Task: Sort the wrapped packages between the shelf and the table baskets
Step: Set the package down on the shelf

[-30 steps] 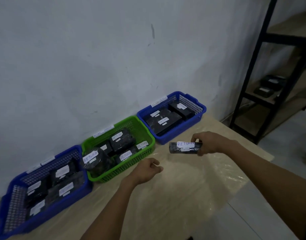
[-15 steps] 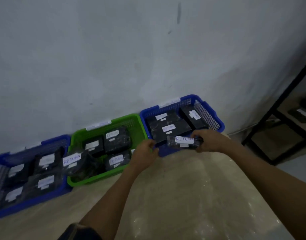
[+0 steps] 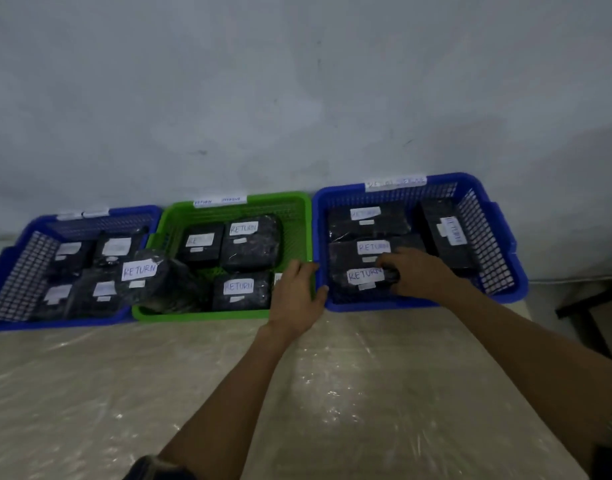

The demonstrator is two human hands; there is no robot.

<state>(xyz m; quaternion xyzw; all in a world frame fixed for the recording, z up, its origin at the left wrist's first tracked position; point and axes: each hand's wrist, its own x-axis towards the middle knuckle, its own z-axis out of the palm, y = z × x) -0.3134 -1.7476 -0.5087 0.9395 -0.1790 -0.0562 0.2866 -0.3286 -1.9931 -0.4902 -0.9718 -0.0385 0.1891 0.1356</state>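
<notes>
Three baskets stand in a row against the wall: a left blue basket (image 3: 6,271), a green basket (image 3: 299,216) and a right blue basket (image 3: 505,271). Each holds black wrapped packages with white labels. My right hand (image 3: 415,271) reaches into the right blue basket and grips a small black package labelled RETURN (image 3: 363,278) at its front left. My left hand (image 3: 297,296) rests on the rims where the green and right blue baskets meet, thumb against the blue rim.
The table (image 3: 90,393) is covered in clear plastic sheet. A grey wall rises right behind the baskets. A dark shelf frame (image 3: 588,320) shows past the table's right edge. A large RETURN package (image 3: 152,278) leans over the green basket's left rim.
My right hand carried the small RETURN package from above the table into the right blue basket. My left hand moved forward onto the basket rims. The view turned left, away from the shelf.
</notes>
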